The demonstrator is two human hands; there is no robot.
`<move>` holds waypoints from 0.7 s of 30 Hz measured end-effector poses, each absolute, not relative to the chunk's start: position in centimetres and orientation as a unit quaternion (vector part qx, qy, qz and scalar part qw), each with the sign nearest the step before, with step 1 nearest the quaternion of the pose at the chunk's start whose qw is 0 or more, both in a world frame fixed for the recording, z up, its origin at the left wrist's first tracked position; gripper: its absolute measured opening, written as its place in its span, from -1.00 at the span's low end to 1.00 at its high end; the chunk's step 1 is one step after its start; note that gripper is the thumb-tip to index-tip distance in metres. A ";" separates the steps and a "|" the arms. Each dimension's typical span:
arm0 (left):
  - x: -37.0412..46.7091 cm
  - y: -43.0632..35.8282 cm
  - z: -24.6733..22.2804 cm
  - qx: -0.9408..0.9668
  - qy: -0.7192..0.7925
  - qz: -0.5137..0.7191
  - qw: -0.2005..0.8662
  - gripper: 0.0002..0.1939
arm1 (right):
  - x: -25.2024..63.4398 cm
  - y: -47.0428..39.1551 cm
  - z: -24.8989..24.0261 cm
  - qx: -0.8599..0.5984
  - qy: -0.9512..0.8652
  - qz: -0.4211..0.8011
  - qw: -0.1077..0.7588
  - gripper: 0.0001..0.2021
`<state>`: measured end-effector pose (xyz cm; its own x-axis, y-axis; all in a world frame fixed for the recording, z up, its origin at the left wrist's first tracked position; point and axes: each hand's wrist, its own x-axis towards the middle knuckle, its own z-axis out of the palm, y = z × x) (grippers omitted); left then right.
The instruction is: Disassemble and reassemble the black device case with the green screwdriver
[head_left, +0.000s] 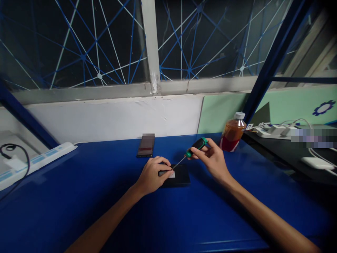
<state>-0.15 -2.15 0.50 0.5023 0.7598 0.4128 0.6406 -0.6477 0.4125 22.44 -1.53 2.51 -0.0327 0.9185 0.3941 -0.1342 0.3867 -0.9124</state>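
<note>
A screwdriver with a black and green handle is in my right hand, its handle held between thumb and fingers. The thin metal shaft slants down to the left. Its tip meets the fingertips of my left hand, over a flat black box lying on the blue table. My left hand rests on the box's left part, thumb and forefinger drawn together at the tip. Whatever sits between those fingertips is too small to make out. A white label on the box is partly covered by my left fingers.
Behind the box lies a dark phone. A bottle of amber drink stands at the back right. At the left is a white power strip with a black cable; a white charger and cables lie on the black surface at right.
</note>
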 end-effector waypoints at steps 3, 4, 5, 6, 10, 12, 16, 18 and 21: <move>-0.1 -2.2 0.5 0.862 0.405 0.287 0.102 -0.84 | 22.4 -1.6 2.6 -0.340 -0.572 0.437 0.606 -0.72; -0.1 -2.2 0.5 0.862 0.404 0.287 0.102 -0.84 | 22.4 -1.6 2.7 -0.337 -0.571 0.438 0.607 -0.71; -0.1 -2.2 0.5 0.863 0.403 0.287 0.102 -0.83 | 22.4 -1.7 2.7 -0.336 -0.570 0.439 0.608 -0.71; -0.1 -2.2 0.6 0.864 0.401 0.286 0.101 -0.83 | 22.3 -1.7 2.8 -0.335 -0.569 0.440 0.609 -0.72; -0.2 -2.2 0.5 0.870 0.394 0.281 0.093 -0.82 | 22.4 -1.9 2.9 -0.340 -0.575 0.435 0.604 -0.71; -0.2 -2.2 0.4 0.872 0.391 0.281 0.088 -0.82 | 22.5 -1.8 3.0 -0.343 -0.582 0.427 0.601 -0.71; -0.2 -2.2 0.1 0.873 0.392 0.281 0.080 -0.82 | 22.7 -1.6 2.9 -0.343 -0.587 0.419 0.601 -0.74; -0.2 -2.3 0.2 0.874 0.391 0.277 0.077 -0.82 | 22.9 -1.6 2.9 -0.340 -0.584 0.419 0.606 -0.75; -0.1 -2.7 0.6 0.885 0.383 0.254 0.071 -0.71 | 23.1 -1.4 3.0 -0.335 -0.576 0.413 0.621 -0.76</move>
<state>-0.14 -2.69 0.63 0.5779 0.7142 0.3949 0.6422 -0.6966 0.3198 23.09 -1.44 2.99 -0.0050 0.8985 0.4389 -0.1278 0.4347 -0.8915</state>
